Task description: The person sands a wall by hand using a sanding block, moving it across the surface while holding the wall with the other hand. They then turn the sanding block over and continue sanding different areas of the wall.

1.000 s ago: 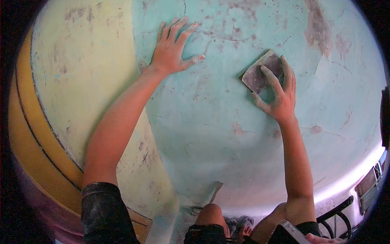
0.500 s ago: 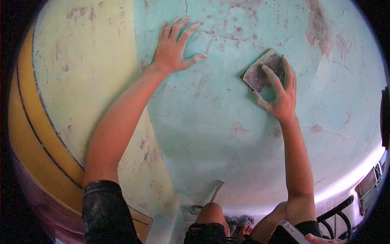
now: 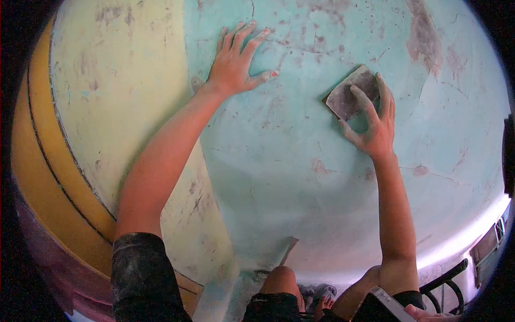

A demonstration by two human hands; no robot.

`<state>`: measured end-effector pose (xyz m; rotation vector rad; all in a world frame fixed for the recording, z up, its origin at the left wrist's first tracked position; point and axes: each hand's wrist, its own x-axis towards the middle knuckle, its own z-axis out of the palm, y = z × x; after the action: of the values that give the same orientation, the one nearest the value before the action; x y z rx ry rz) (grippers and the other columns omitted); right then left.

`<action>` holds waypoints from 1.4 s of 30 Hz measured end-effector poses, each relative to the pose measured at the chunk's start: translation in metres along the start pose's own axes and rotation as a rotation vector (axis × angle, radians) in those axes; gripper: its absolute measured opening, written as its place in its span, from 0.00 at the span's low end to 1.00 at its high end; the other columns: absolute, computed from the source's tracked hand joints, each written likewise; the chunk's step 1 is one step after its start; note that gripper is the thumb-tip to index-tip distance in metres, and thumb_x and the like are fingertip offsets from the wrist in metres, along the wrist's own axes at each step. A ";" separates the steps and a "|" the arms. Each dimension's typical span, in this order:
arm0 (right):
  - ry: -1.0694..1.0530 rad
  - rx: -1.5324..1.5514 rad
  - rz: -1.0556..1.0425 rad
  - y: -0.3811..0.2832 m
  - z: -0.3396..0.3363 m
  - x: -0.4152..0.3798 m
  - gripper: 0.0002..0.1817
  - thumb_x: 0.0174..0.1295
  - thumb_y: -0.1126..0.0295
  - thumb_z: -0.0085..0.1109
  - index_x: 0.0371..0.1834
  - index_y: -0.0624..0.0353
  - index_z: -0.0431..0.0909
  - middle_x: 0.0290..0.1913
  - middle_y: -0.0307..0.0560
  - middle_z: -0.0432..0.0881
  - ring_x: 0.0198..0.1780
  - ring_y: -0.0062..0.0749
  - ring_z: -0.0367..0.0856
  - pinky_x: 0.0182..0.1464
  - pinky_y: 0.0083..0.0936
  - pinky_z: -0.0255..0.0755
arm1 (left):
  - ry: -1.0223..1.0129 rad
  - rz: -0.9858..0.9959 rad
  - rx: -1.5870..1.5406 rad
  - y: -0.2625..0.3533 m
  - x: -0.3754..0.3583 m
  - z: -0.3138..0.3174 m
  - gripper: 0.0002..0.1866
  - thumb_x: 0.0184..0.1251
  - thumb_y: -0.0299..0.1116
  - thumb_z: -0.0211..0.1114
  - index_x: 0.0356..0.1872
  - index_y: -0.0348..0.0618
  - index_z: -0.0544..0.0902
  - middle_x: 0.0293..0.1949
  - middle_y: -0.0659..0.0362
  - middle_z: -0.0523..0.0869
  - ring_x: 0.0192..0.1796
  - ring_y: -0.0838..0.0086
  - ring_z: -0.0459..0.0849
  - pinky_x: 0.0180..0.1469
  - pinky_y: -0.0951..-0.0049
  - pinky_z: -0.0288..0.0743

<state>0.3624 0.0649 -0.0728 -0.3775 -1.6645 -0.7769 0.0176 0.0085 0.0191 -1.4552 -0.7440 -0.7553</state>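
Observation:
My left hand [image 3: 232, 64] lies on the turquoise wall [image 3: 279, 134] with its fingers spread, holding nothing. Pale dust coats its fingertips. In my right hand [image 3: 376, 129] is a squarish grey sanding block [image 3: 343, 96], its worn, dusty face toward me. My thumb is at its lower edge, one finger rests on its face and the others run along its right side. The block is against the wall, tilted, right of my left hand. Its underside is hidden.
A cream wall strip [image 3: 129, 70] and yellow-brown bands [image 3: 45, 134] lie to the left. The wall has cracks and a bare patch [image 3: 424, 37]. Low down are a thin flat blade [image 3: 289, 251] by a knee, a phone-like device [image 3: 389, 306] and a black curved frame [image 3: 453, 282].
The whole view has shifted slightly, so wall, hands and sanding block all appear a little further right. Against the wall, neither hand nor the block has visibly moved.

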 end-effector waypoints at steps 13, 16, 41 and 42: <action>0.018 -0.014 -0.042 0.000 0.001 -0.001 0.43 0.45 0.58 0.78 0.70 0.44 0.74 0.77 0.62 0.60 0.73 0.60 0.64 0.72 0.52 0.62 | 0.008 0.003 -0.002 0.000 0.000 0.000 0.46 0.60 0.68 0.66 0.74 0.53 0.66 0.72 0.49 0.65 0.74 0.48 0.63 0.75 0.35 0.51; 0.019 -0.018 -0.033 -0.002 0.000 -0.001 0.42 0.45 0.58 0.78 0.69 0.44 0.74 0.77 0.62 0.60 0.73 0.60 0.64 0.72 0.52 0.61 | 0.016 0.008 0.004 0.000 -0.001 0.000 0.46 0.60 0.68 0.65 0.74 0.53 0.66 0.72 0.49 0.65 0.74 0.48 0.63 0.75 0.35 0.51; -0.006 -0.003 0.023 -0.001 0.001 -0.002 0.43 0.41 0.59 0.80 0.68 0.35 0.76 0.78 0.58 0.59 0.74 0.61 0.62 0.74 0.53 0.60 | 0.010 -0.004 -0.001 0.001 0.000 -0.001 0.46 0.58 0.67 0.67 0.74 0.54 0.66 0.71 0.49 0.66 0.74 0.48 0.63 0.76 0.36 0.51; -0.007 0.000 0.023 -0.001 0.001 -0.002 0.43 0.41 0.58 0.80 0.68 0.36 0.76 0.78 0.58 0.59 0.74 0.61 0.62 0.74 0.53 0.60 | 0.009 -0.004 0.000 0.001 0.001 -0.001 0.46 0.58 0.67 0.67 0.74 0.54 0.66 0.71 0.49 0.66 0.74 0.48 0.63 0.76 0.36 0.51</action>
<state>0.3617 0.0652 -0.0755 -0.3988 -1.6636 -0.7595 0.0191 0.0070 0.0189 -1.4496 -0.7399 -0.7646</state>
